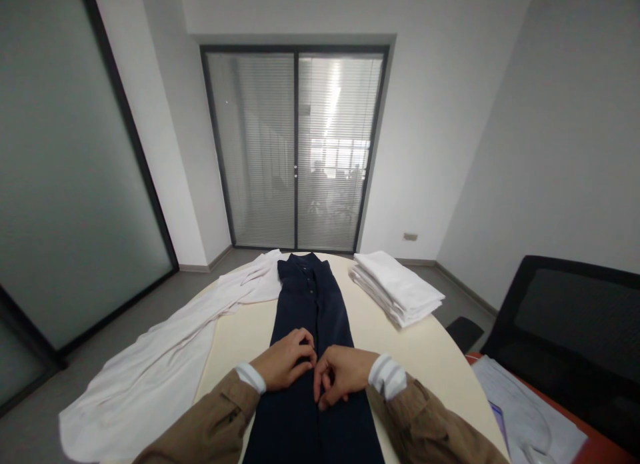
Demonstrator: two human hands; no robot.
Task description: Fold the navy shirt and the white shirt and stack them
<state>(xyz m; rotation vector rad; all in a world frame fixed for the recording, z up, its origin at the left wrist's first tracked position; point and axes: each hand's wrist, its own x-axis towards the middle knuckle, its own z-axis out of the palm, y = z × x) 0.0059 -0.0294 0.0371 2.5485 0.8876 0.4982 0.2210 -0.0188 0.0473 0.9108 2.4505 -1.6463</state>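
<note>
A long navy shirt (295, 304) lies lengthwise down the middle of the round table, its collar end at the far side and small buttons visible near the top. My left hand (289, 359) rests on its near half, fingers curled in a pinch at the centre front edge. Close beside it, my right hand (343, 374) is bent down with thumb and fingers closed at the same edge. Little of the cloth between the fingertips shows. The shirt's near end runs out of the bottom of the view.
A white garment (155, 357) spreads along the table's left side and hangs over its edge. Folded white cloths (397, 284) are stacked at the back right of the cream table (415, 377). A black mesh chair (575, 337) stands right, near papers (525, 404) on a red surface.
</note>
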